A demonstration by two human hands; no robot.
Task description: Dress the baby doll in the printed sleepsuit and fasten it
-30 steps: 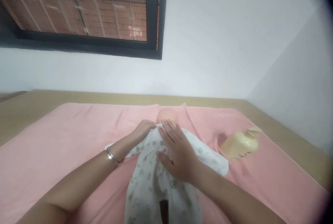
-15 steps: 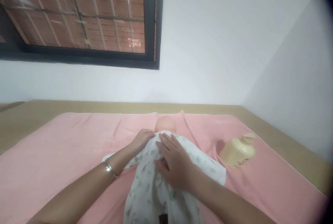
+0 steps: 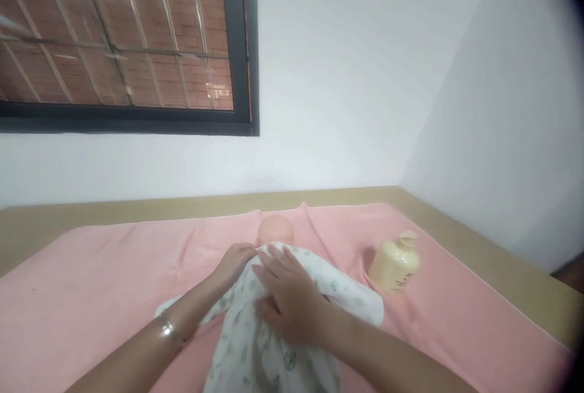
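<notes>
A baby doll (image 3: 275, 230) lies on a pink blanket (image 3: 132, 259), the top of its bald head at the far end and its face hidden. It is covered by a white baby garment (image 3: 237, 335) with small green prints, sleeves spread to both sides. At the left of the neckline, my left hand (image 3: 237, 261) is closed on the garment's edge; its fingertips are partly hidden. My right hand (image 3: 289, 302) lies flat on the chest of the garment, fingers stretched out and slightly apart. A silver bracelet (image 3: 168, 327) circles my left wrist.
To the right, a pale yellow bottle (image 3: 395, 264) with dark markings stands on the blanket. A tan surface edge (image 3: 333, 194) borders the blanket. Behind rise a white wall (image 3: 328, 89) and a dark-framed, barred window (image 3: 241, 46).
My view has shifted, so the doll, bottle and window appear farther left and most lie slightly lower. Both hands keep nearly the same places on the garment.
</notes>
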